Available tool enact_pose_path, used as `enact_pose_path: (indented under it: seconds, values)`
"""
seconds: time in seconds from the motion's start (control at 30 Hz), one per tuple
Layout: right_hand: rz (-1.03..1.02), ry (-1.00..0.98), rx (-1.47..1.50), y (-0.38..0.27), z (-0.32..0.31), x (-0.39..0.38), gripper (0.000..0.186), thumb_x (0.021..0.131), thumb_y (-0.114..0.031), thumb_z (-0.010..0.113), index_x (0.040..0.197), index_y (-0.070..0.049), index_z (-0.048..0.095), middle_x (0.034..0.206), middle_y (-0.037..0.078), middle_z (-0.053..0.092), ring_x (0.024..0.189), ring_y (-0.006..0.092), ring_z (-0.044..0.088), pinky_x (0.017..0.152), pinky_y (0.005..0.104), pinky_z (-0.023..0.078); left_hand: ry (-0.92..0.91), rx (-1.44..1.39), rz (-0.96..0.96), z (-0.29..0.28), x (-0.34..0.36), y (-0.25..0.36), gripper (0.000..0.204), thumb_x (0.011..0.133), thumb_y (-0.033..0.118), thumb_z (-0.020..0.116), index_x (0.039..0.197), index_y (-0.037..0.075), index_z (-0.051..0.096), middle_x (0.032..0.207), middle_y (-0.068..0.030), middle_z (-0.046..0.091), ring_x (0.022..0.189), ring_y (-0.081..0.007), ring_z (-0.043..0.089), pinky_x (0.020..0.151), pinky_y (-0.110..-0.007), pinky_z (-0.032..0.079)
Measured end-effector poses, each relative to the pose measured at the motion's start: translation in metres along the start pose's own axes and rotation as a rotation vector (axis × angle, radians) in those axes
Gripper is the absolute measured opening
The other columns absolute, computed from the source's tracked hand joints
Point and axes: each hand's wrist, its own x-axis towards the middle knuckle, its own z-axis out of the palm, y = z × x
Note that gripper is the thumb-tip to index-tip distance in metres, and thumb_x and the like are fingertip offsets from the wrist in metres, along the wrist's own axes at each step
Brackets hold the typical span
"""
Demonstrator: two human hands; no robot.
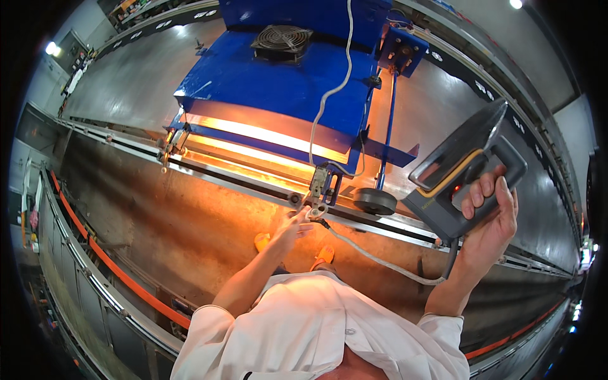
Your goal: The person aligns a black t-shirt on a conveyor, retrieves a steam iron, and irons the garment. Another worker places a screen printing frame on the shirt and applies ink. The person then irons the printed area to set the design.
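Raised at the right, an electric clothes iron (465,171) with a grey body and a yellow-orange trim line is in my right hand (494,209). My fingers wrap round its handle; a small red light glows on it, and its shiny soleplate is tilted up, away from the table. From its heel a pale cord (380,263) sags across to a plug and socket block (318,209) on the machine's front edge. My left hand (292,229) is at that block, fingers stretched out and apart, the tips touching or very close to it.
A blue heater carriage (266,88) with a round fan grille (283,39) stands over the long metal table (139,69), glowing orange beneath. A black wheel (375,201) sits beside the front rail (231,185). Behind me on the left runs an orange bar (120,272) along another bench.
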Motion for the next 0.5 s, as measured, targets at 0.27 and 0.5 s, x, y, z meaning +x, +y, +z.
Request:
enact_pose_path:
  seconds: [0.27, 0.5]
  values:
    - [-0.046, -0.247, -0.009, -0.009, 0.091, 0.002, 0.023, 0.100, -0.016, 0.050, 0.115, 0.002, 0.053, 0.083, 0.004, 0.047, 0.070, 0.0128, 0.049, 0.053, 0.0258, 0.041, -0.543, -0.190, -0.008, -0.026, -0.056, 0.001, 0.019, 0.095, 0.026, 0.063, 0.086, 0.010, 0.059, 0.079, -0.0026, 0.065, 0.063, -0.0136, 0.064, 0.055, -0.026, 0.053]
    - [0.193, -0.589, 0.070, 0.025, 0.177, 0.044, 0.018, 0.096, -0.011, 0.058, 0.108, 0.003, 0.055, 0.083, 0.006, 0.051, 0.072, 0.0149, 0.051, 0.056, 0.0275, 0.043, -1.042, -0.346, 0.053, -0.016, -0.072, 0.048, 0.028, 0.102, 0.027, 0.052, 0.081, 0.009, 0.053, 0.072, -0.0021, 0.051, 0.068, -0.0188, 0.057, 0.071, -0.036, 0.051]
